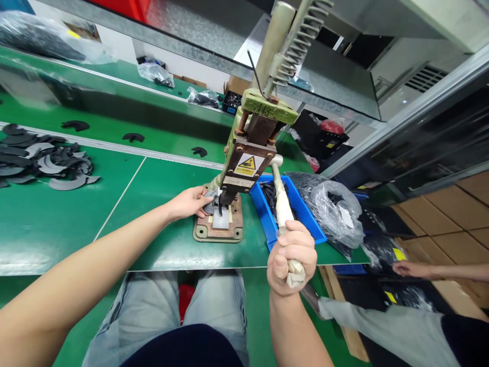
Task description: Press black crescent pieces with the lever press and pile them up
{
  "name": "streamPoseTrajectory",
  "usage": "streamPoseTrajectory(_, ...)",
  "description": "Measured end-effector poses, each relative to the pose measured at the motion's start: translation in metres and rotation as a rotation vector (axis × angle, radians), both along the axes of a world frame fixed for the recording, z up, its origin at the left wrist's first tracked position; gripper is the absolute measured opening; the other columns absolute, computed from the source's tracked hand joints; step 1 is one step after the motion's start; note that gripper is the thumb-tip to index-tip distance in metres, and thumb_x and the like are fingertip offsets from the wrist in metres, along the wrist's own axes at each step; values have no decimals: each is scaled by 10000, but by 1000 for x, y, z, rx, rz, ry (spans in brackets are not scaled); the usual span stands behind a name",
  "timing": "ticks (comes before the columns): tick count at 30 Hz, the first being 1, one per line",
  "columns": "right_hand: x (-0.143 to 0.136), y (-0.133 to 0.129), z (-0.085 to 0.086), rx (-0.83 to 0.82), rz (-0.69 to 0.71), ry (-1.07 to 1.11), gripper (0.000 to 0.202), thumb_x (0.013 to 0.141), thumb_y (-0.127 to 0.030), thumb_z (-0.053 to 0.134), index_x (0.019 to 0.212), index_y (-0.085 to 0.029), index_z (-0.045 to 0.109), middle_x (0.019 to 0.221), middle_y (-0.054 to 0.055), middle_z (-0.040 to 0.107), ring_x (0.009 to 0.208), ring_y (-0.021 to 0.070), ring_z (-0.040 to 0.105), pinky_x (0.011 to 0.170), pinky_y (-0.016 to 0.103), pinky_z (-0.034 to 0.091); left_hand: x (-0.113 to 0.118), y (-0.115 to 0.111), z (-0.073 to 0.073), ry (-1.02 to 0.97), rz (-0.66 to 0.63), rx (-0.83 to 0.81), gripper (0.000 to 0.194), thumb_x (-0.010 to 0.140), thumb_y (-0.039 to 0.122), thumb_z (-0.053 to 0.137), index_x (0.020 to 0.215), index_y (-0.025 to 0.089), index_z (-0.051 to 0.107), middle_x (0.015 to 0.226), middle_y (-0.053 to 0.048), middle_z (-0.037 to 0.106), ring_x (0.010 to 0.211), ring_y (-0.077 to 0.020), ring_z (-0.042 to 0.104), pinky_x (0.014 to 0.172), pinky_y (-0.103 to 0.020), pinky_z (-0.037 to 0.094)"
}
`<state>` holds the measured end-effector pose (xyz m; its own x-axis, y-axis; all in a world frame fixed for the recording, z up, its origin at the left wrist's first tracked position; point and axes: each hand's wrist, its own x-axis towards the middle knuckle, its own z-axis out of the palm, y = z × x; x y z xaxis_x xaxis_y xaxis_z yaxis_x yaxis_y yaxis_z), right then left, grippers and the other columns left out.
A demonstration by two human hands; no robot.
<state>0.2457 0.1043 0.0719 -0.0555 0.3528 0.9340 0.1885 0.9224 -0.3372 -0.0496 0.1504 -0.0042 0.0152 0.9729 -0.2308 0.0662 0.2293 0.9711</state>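
My left hand [193, 202] pinches a grey curved plastic piece [210, 203] at the base of a green hand press [246, 165]. The piece lies under the press ram, beside a small metal plate [220, 219]; its far part is hidden by the ram. My right hand [292, 255] is wrapped round the press lever [281, 204], which is bound in pale tape and slopes down toward me. A heap of similar grey curved pieces [46, 158] lies on the green bench to the left.
A blue bin [305, 219] holding dark parts stands right of the press, beside clear plastic bags [338, 209]. Several single black pieces [133, 137] lie along the back strip. At the far right, another person's hand [410, 268] reaches near bagged goods and cardboard boxes [458, 209].
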Motion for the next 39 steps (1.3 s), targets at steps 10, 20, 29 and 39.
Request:
streamPoseTrajectory(10, -2, -1, 1, -6, -39, 3, 124, 977, -365, 623, 906, -267, 593, 776, 0, 519, 794, 200, 603, 900, 542, 600, -5, 3, 1, 26, -45, 29, 551, 778, 610, 868, 895, 182, 541, 703, 3, 691, 584, -161, 726, 539, -279, 636)
streamPoseTrajectory(20, -4, -2, 0, -11, -67, 5, 153, 986, -364, 617, 883, -263, 565, 751, -12, 481, 720, 173, 540, 892, 539, 601, -2, 4, 2, 66, -35, 3, 519, 799, 578, 868, 922, 183, 555, 700, 8, 696, 578, -165, 736, 522, -256, 619)
streamPoseTrajectory(29, -7, -1, -4, -20, -53, 49, 141, 957, -340, 633, 860, -256, 574, 761, -10, 499, 744, 178, 537, 902, 507, 571, 2, 11, 20, 44, -72, -288, 340, 881, 399, 835, 973, 181, 591, 700, -21, 739, 580, -177, 755, 535, -238, 607)
streamPoseTrajectory(39, -35, 57, 118, 3, 31, 137, 568, 982, -604, 486, 1433, -262, 532, 1283, 114, 599, 1326, 314, 628, 1196, 611, 451, 10, -10, 18, -81, -2, -193, 372, 903, 454, 807, 906, 198, 536, 678, -22, 732, 593, -174, 761, 531, -223, 599)
